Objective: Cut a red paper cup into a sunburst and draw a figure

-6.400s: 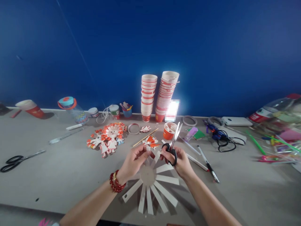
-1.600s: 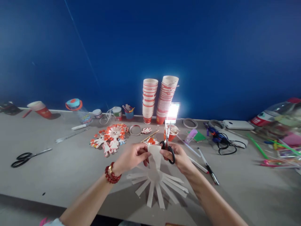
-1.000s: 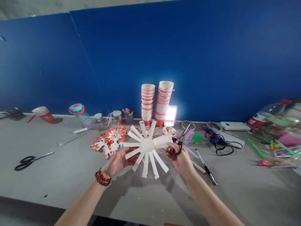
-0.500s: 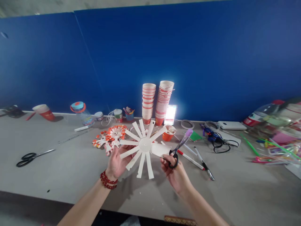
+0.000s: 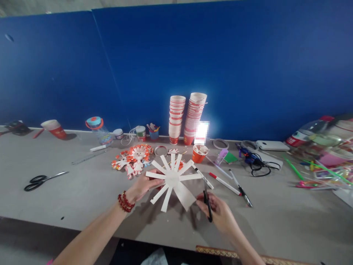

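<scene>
My left hand (image 5: 147, 184) grips a paper cup cut into a flat flower of white strips (image 5: 172, 178). Its thumb lies over the strips and the other fingers are partly hidden beneath. One section at the lower right is wider than the other strips. Just right of that section, my right hand (image 5: 216, 209) is closed around the black handles of a pair of scissors (image 5: 207, 204), whose blades point up and away. My right fingertips are close to the wide section's end; whether they touch it I cannot tell.
Behind the hands stand two tall stacks of paper cups (image 5: 177, 121) and an orange cup with paper scraps (image 5: 198, 156). Cut-out paper figures (image 5: 135, 160) lie left of centre. Markers (image 5: 224, 183) lie to the right, another pair of scissors (image 5: 41, 181) far left.
The cut cup has turned clockwise, its wide section now at the lower right. My right hand has moved right and down with the scissors, and my left thumb now lies over the strips.
</scene>
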The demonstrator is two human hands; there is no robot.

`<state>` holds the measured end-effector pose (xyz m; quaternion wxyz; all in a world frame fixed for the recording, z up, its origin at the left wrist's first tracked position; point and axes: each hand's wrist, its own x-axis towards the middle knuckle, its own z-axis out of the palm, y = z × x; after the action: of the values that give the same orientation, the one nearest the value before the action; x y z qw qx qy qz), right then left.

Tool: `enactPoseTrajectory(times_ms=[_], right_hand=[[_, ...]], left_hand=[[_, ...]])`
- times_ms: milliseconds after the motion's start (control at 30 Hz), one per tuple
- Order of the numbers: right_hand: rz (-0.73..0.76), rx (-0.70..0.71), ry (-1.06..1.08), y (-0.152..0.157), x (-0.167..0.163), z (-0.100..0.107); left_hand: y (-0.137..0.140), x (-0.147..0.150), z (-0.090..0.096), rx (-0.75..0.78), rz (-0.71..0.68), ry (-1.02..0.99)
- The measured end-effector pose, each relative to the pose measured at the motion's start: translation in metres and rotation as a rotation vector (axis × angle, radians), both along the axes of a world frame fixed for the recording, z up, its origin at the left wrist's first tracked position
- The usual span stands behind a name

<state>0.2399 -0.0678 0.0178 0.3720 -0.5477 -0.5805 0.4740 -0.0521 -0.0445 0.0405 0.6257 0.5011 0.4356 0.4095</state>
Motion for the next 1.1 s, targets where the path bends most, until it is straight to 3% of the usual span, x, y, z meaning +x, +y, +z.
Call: enactPoseTrajectory(times_ms=[100,233,333,433,467,567,633,733,867,1100], right_hand=[[0.04,0.101,-0.345,-0.001,0.019,-0.003],[0.041,0.18,-0.553,-0.003,0.027,0.001],[0.0,0.219,-0.599,-0.005,0.028,0.004],[-0.014,0.231,-0.608,-0.007,0.033,0.003],[-0.013,0.23,-0.62,-0.008,0.036,0.001],[0.016,0.222,-0.691,-0.014,0.046,-0.003],[0.03,0.217,-0.749,-0.019,0.051,-0.004],[0.022,0.209,-0.832,-0.027,0.057,-0.002],[-0.031,0.229,-0.923,-0.031,0.067,-0.001],[-0.064,0.243,-1.023,-0.012,0.061,-0.007]], left_hand=[[0.014,-0.006,-0.005,0.029,-0.117,0.085],[0.031,-0.016,-0.015,0.13,-0.062,0.238],[0.03,-0.022,-0.012,0.196,0.127,0.304],[0.012,-0.016,0.003,0.442,0.431,0.434],[0.003,-0.011,0.009,0.52,0.411,0.467],[-0.017,0.013,0.02,0.682,0.023,0.611],[-0.023,0.03,0.016,0.75,-0.155,0.699],[-0.022,0.045,-0.004,0.788,-0.285,0.804],[-0.017,0.042,-0.024,0.823,-0.419,0.875],[-0.008,0.02,-0.021,0.845,-0.58,0.868]])
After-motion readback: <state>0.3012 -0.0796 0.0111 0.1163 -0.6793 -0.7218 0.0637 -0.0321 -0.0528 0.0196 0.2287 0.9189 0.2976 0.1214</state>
